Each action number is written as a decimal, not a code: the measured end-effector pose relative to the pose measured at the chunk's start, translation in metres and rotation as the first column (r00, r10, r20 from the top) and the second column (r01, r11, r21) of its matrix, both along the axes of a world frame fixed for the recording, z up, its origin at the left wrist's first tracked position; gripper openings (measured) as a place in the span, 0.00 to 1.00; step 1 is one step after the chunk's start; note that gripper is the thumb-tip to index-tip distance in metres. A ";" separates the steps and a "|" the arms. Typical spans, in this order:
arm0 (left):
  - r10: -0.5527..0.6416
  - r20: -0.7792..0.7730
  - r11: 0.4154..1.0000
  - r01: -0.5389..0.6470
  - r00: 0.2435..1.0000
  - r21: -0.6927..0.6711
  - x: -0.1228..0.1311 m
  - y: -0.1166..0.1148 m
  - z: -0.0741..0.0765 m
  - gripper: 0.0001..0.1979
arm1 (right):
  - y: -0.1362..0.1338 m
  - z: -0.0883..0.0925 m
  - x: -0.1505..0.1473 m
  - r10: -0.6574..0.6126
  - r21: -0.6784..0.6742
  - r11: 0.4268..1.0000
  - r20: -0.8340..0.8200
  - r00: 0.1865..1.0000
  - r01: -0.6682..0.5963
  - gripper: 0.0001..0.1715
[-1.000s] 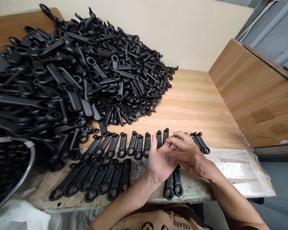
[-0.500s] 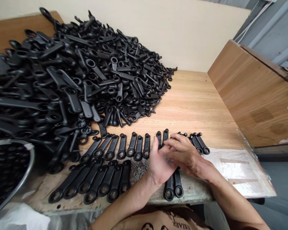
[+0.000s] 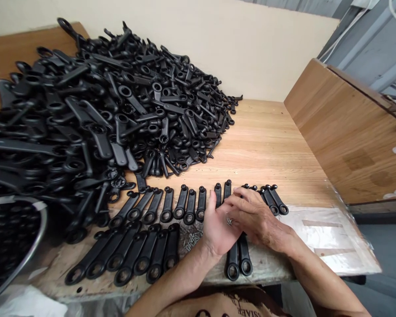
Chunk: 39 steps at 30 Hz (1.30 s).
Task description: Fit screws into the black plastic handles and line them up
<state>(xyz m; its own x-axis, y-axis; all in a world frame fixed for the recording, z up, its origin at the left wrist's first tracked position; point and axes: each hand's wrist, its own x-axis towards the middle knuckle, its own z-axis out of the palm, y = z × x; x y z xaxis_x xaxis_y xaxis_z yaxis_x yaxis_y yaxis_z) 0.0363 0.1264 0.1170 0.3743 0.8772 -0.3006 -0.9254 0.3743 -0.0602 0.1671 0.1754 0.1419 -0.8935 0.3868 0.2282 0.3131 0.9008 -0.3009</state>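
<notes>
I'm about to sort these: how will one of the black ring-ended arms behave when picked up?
A black ring-ended arm will probably feel stiff, since those in the pile keep straight under others' weight. It seems unlikely to roll, lying flat on the wooden bench. Its matte finish likely grips well, though the material is unclear.

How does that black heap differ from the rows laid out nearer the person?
The heap is jumbled and piled high, while the rows lie flat, side by side. The heap's pieces point every way; the rows' ring ends all face the person. Both are black ring-ended arms.
</notes>
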 end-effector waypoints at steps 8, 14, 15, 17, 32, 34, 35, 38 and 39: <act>0.005 0.038 1.000 -0.005 0.999 0.003 -0.001 -0.001 0.003 0.34 | -0.001 -0.005 0.000 -0.058 -0.017 0.998 -0.077 0.995 0.056 0.12; 0.025 -0.003 1.000 -0.025 1.000 0.014 0.000 0.000 0.002 0.33 | 0.002 0.000 0.001 -0.003 -0.175 0.984 -0.171 0.985 -0.027 0.13; 0.031 -0.012 0.999 -0.031 0.999 0.016 0.001 0.000 0.001 0.33 | 0.004 0.002 0.002 -0.004 -0.194 0.980 -0.209 0.978 -0.037 0.13; 0.053 -0.037 0.999 -0.053 0.998 0.004 0.000 0.001 0.001 0.31 | 0.009 0.004 0.005 -0.035 -0.213 0.977 -0.298 0.954 -0.031 0.11; 0.394 -0.201 0.915 -0.404 0.897 -0.008 -0.025 0.003 0.013 0.29 | 0.055 -0.045 0.006 -0.311 -0.107 0.950 -0.267 0.912 0.293 0.08; 0.390 -0.196 0.916 -0.401 0.900 -0.018 -0.025 0.003 0.012 0.29 | 0.057 -0.050 0.004 -0.288 -0.062 0.957 -0.257 0.922 0.282 0.08; 0.387 -0.193 0.917 -0.399 0.902 -0.022 -0.025 0.003 0.012 0.29 | 0.058 -0.052 0.004 -0.283 -0.044 0.959 -0.250 0.926 0.281 0.08; 0.380 -0.182 0.920 -0.391 0.907 -0.026 -0.025 0.003 0.011 0.29 | 0.060 -0.056 0.004 -0.284 -0.020 0.957 -0.232 0.930 0.288 0.07; 0.380 -0.178 0.921 -0.390 0.908 -0.024 -0.025 0.004 0.011 0.29 | 0.061 -0.057 0.004 -0.283 -0.023 0.958 -0.231 0.931 0.285 0.07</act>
<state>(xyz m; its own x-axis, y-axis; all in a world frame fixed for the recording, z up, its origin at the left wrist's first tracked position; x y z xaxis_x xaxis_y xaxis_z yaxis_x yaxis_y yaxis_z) 0.0114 0.1300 0.1280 -0.0486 0.9224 -0.3831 -0.9952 -0.0123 0.0966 0.1709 0.2362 0.0846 -0.6694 0.6131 0.4195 0.4800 0.7880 -0.3857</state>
